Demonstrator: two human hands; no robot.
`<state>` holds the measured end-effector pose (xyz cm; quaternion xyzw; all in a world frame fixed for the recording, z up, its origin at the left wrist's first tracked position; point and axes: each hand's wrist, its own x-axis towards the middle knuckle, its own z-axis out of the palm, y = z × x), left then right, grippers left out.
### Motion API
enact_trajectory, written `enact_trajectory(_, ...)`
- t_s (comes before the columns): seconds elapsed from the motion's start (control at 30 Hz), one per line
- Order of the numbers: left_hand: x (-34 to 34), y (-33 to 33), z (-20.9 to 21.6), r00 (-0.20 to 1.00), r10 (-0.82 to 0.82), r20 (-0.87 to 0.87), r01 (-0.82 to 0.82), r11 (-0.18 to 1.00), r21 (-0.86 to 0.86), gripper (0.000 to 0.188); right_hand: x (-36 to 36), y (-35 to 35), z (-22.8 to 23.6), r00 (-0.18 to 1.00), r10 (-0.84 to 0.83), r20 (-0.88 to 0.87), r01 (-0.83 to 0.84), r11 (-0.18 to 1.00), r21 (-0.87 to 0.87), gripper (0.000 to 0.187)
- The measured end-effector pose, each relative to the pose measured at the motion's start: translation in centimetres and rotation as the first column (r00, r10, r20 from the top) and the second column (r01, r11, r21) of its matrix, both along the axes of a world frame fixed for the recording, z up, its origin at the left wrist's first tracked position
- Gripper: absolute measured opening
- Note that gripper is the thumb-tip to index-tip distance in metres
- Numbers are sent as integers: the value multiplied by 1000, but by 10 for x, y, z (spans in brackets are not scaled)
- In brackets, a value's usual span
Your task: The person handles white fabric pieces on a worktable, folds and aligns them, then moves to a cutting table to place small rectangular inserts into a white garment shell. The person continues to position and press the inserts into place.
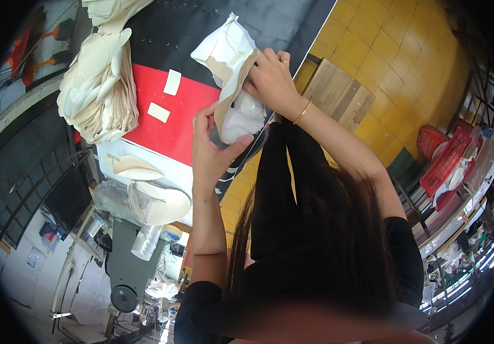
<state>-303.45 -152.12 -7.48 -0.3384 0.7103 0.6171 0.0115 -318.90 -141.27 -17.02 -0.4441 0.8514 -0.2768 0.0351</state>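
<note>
A white and tan sewn fabric piece point(227, 63), curved and hollow like a pouch, is held up at the table's right edge. My left hand point(213, 152) grips its lower end, with the thumb in front and the fingers partly hidden behind the tan border. On its right side my right hand point(272, 80) pinches the edge, some fingertips out of sight inside or behind the fabric. Two small cream rectangles point(172, 82) lie on the red part of the tabletop point(166, 135), left of the piece.
A thick stack of cream fabric cutouts point(100, 86) sits on the left. Loose cream cutouts point(161, 205) lie nearer me, beside a grey-green machine point(126, 258) and a spool of clear thread point(146, 242). At right are a wooden board point(338, 94) and red baskets point(447, 160).
</note>
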Motion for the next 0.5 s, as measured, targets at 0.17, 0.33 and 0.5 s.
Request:
enact_trajectory(0.17,1,1,-1,999,-41,-10,41,997,-58,80,7,14,3,1000,21,21,-22,998,53,48)
enact_trajectory(0.33,0,4,-3,999,-37,-14,36,998,-57,79,6,21,11,998,17,61,-22,996,84,57)
enact_trajectory(0.5,-4,2,4,995,18,-97,-11,997,75,75,-4,-3,6,990,-113,80,108,992,60,54)
